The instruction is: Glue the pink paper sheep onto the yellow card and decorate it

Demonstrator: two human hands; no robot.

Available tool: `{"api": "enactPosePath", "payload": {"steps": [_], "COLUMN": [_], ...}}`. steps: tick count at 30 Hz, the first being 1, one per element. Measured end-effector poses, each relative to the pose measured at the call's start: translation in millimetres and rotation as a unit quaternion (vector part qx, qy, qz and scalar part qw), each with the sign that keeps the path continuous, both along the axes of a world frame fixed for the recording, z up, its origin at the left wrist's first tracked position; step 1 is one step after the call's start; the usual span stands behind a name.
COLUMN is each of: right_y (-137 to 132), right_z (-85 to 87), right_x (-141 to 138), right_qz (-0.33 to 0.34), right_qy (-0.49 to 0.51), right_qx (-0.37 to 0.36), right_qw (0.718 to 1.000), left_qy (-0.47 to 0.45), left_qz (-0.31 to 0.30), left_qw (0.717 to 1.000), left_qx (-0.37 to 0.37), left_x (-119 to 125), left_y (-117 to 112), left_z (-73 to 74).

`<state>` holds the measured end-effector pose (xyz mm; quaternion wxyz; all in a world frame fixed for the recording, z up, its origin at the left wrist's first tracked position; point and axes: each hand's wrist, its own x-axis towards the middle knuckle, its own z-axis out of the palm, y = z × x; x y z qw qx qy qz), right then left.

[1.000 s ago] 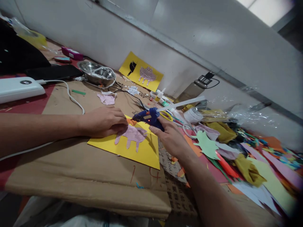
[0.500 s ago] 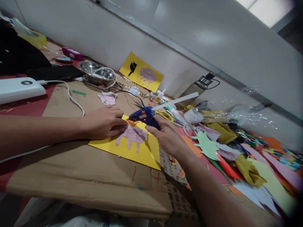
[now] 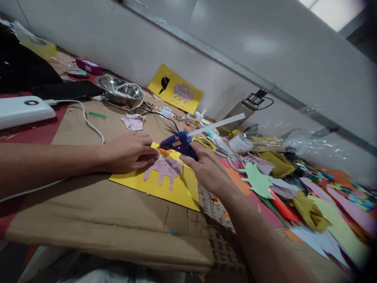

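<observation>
My right hand [image 3: 207,167] grips a blue hot glue gun [image 3: 181,144], with a long translucent glue stick [image 3: 219,125] poking out of its back. Its nozzle points left, over a small orange paper piece [image 3: 164,152] on the yellow card [image 3: 182,194]. A pinkish-purple cut-out [image 3: 163,169] with drip-like legs lies on that card, just below the orange piece. My left hand [image 3: 134,151] rests on the card's upper left, fingers bent together beside the cut-out and the orange piece. What its fingertips pinch, if anything, is hidden.
Cardboard [image 3: 112,212] covers the work surface. Behind are a metal dish [image 3: 120,92], a decorated yellow card [image 3: 176,88] against the wall, yellow-handled scissors [image 3: 206,143] and a bottle [image 3: 241,110]. A white power bank [image 3: 25,112] lies left; paper and felt scraps [image 3: 309,212] crowd the right.
Both hands and the glue gun hold nearly the same places. The whole view has shifted very slightly.
</observation>
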<state>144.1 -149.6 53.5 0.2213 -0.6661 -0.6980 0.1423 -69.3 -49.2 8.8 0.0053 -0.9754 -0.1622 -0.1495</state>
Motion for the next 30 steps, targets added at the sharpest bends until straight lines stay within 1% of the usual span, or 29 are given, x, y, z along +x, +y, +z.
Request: {"api": "enactPosePath", "payload": {"steps": [6,11,14,19,24,30], "right_y": [-2.1,-8.5,-10.0,-8.5,-5.5,-2.4], "right_z": [-2.9,-3.8,-4.0,-3.5,-2.5,-2.1], "right_x": [5.6,12.3,13.9,11.1,5.7,1.8], "right_qz": [-0.001,-0.054,-0.066,-0.057,-0.024,0.001], "right_qy": [0.019,-0.006,-0.021,-0.01,0.026,0.024], "right_qx": [-0.002,-0.006,-0.001,-0.002,-0.003,0.015], "right_qw": [1.0,0.998,0.998,0.998,0.999,1.0], "left_qy": [-0.014,-0.002,0.008,0.004,-0.008,0.002], "left_qz": [-0.006,-0.008,-0.012,-0.01,-0.004,0.005], "left_qw": [1.0,1.0,1.0,1.0,1.0,1.0], "left_qx": [0.01,0.014,0.02,0.008,-0.004,-0.014], "left_x": [0.0,0.0,-0.1,0.0,0.2,0.5], "left_y": [1.2,1.1,0.6,1.2,1.4,0.4], "left_z": [-2.2,-1.4,0.5,0.4,-1.7,-0.5]}}
